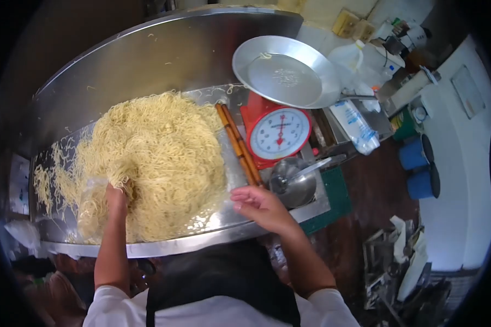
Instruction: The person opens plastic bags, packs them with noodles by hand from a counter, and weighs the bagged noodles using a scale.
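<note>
A large heap of yellow noodles point(169, 158) lies on the steel worktop point(223, 220). My left hand point(117, 195) is at the left part of the heap, closed on a clump of noodles, its fingertips partly hidden by the strands. Just left of it lies a clear plastic bag point(93, 204) that seems to hold noodles. Over the worktop's front edge, right of the heap, my right hand point(259, 206) is open and holds nothing. Near it are two brown wooden sticks point(237, 141) and a metal bowl point(294, 188).
Behind the bowl stands a red dial scale point(280, 133) with a wide metal pan point(286, 73) on top, a few noodles in it. To its right are a plastic package point(354, 128) and a white jug point(348, 56). Blue buckets point(420, 182) stand farther right.
</note>
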Motion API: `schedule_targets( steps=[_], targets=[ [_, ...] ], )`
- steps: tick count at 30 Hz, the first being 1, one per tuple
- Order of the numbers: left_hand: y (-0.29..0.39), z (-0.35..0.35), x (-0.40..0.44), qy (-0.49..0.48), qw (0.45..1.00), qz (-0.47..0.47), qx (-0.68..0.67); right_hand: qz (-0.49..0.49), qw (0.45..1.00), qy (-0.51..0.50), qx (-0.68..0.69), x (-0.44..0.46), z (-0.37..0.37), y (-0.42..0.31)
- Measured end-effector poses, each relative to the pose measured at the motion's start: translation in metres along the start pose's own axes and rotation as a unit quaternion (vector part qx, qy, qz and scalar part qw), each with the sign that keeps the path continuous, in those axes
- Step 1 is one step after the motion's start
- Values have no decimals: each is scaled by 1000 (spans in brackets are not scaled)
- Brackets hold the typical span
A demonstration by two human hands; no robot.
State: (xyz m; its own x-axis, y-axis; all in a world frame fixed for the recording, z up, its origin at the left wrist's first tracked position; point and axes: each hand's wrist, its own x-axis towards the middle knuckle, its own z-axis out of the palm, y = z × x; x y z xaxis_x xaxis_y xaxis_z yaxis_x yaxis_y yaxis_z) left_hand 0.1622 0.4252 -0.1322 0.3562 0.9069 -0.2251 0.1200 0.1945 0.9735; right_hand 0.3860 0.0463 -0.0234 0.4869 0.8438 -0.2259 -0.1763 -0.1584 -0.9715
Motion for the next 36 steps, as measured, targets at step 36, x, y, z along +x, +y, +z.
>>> schedule_targets(
  steps=[36],
  targets=[
    [-51, 16, 9, 136, 986, 0, 94, 71, 990, -119, -5, -22, -117, 2]
  ],
)
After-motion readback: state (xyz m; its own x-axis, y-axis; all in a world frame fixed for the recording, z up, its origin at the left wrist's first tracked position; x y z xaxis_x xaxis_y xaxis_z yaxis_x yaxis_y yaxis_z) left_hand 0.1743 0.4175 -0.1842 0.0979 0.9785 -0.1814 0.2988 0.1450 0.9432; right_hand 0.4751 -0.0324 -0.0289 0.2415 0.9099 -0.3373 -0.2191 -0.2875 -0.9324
